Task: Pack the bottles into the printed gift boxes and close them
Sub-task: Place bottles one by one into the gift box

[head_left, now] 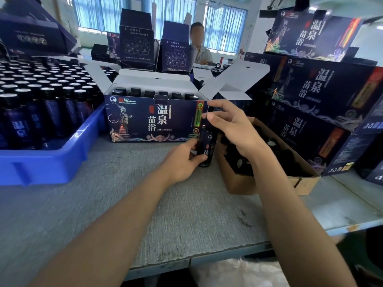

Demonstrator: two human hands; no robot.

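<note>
The left hand (pixel 182 162) has its grip curled round a slim, dark, glossy cylindrical bottle (pixel 206 148). The bottle stands upright on the grey, coarse-textured table (pixel 124 193), just beside the right corner of the open printed gift box (pixel 153 121). The right hand (pixel 232 129) hovers above the bottle's top, grip released, fingers loosely spread over a brown cardboard carton (pixel 248 183).

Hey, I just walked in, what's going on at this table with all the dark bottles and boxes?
A person is packing bottles. Their left-hand grip holds one dark bottle upright on the table, by the right front corner of the open printed gift box, which already shows a row of bottle caps inside. The right-hand grip hovers open above that bottle. A blue tray of more bottles sits to the left.
</note>
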